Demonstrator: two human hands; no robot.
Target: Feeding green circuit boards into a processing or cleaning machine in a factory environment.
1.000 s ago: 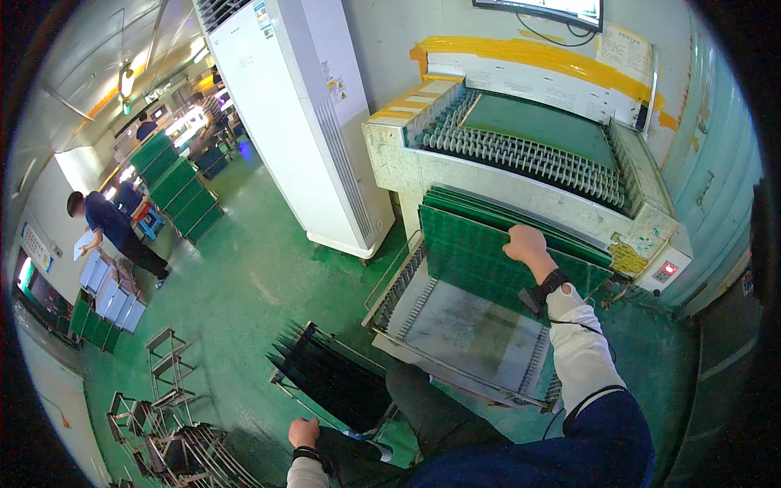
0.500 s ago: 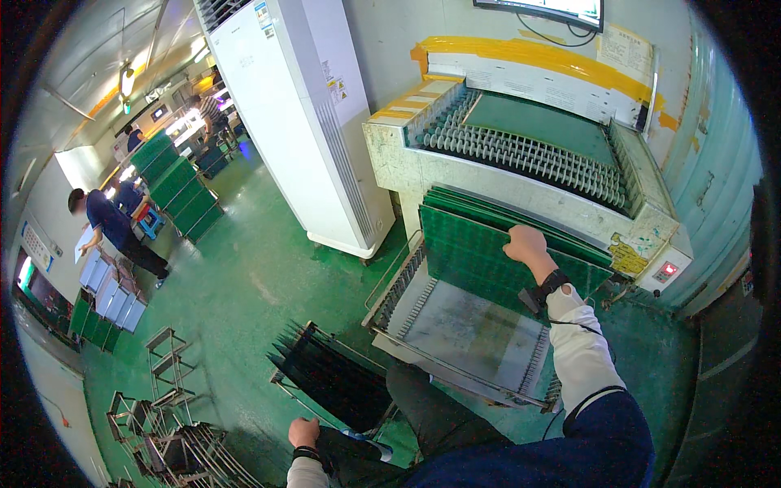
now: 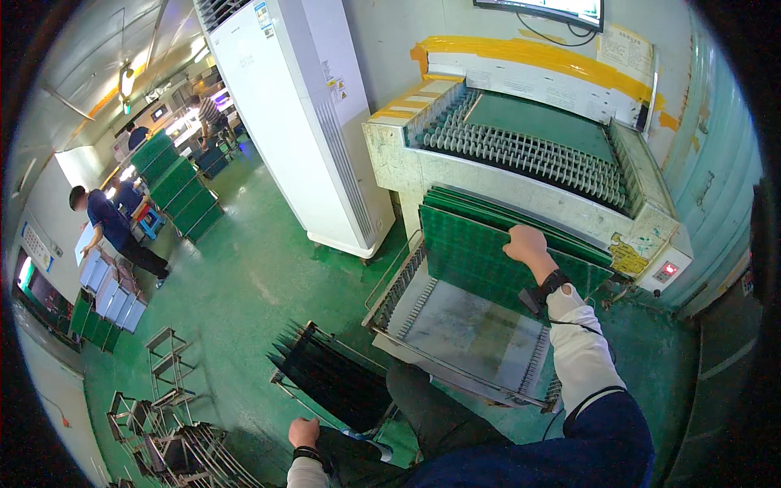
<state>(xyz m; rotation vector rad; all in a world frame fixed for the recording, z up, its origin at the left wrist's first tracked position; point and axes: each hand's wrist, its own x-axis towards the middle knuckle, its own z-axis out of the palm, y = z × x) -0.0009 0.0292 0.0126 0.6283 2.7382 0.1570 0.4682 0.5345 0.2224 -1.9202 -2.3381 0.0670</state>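
Observation:
Several large green circuit board panels stand on edge, leaning together at the far side of a wire-sided rack. At the upper edge of the front panel is my right hand, its fingers curled closed against it; the fingertips are partly hidden. A black band circles that wrist. My left hand makes a fist beside my left knee, and nothing shows in it. Close to it, a smaller metal rack holds several dark panels upright.
Behind the panels stands a roller conveyor machine with a green board on it. A tall white cabinet unit rises to its left. Empty metal frames lie at lower left. A person stands near stacked grey trays.
Both my hands and the panels keep their places. In the background, the person in a striped shirt has shifted slightly.

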